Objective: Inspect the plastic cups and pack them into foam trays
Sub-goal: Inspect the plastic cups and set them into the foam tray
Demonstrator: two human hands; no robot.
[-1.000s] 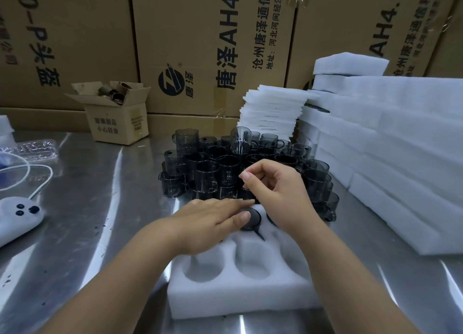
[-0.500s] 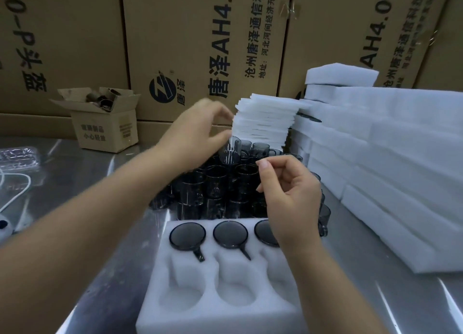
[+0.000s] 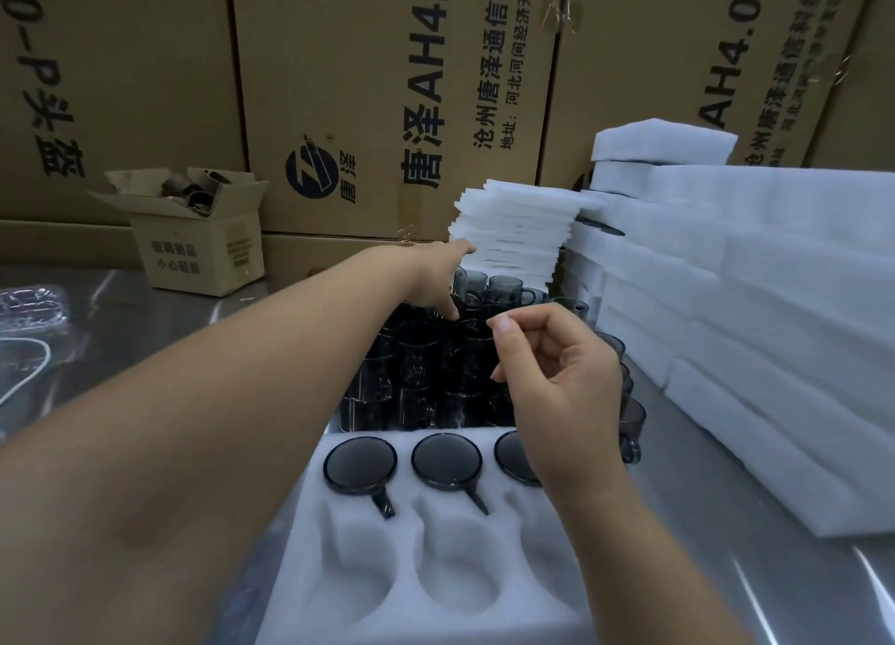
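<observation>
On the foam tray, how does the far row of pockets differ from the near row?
The far row holds a dark cup in each pocket; the near row is bare foam. The right hand covers part of the far row, its forearm part of the near row. Both are round pockets in one foam tray.

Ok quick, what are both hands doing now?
Left hand: reaching among the cups, grip cannot be told.
Right hand: fingers curled, holding nothing.
</observation>
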